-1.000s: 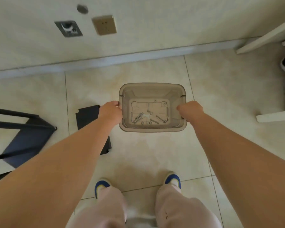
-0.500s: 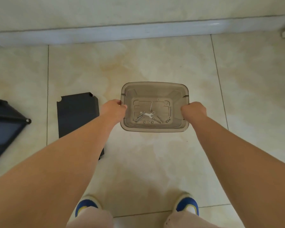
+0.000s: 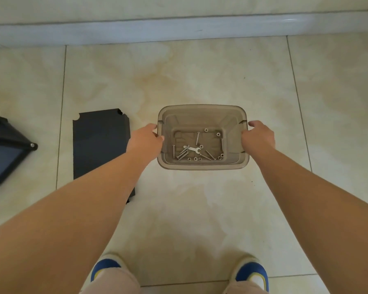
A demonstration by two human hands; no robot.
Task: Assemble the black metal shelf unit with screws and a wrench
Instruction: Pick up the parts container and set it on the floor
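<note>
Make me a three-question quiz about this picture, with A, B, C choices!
1. Where is the wrench?
A. in the bin
B. on the black panel
C. beside a shoe

2. What colour are the shoe toes?
A. red
B. blue
C. green

3. What is the left hand doing?
A. hanging free
B. holding a screw
C. holding the bin's side

Answers:
1 A, the wrench lies among the screws on the bin's bottom.
2 B, both toes show blue.
3 C, it grips the left rim, as the right hand grips the right rim.
</note>
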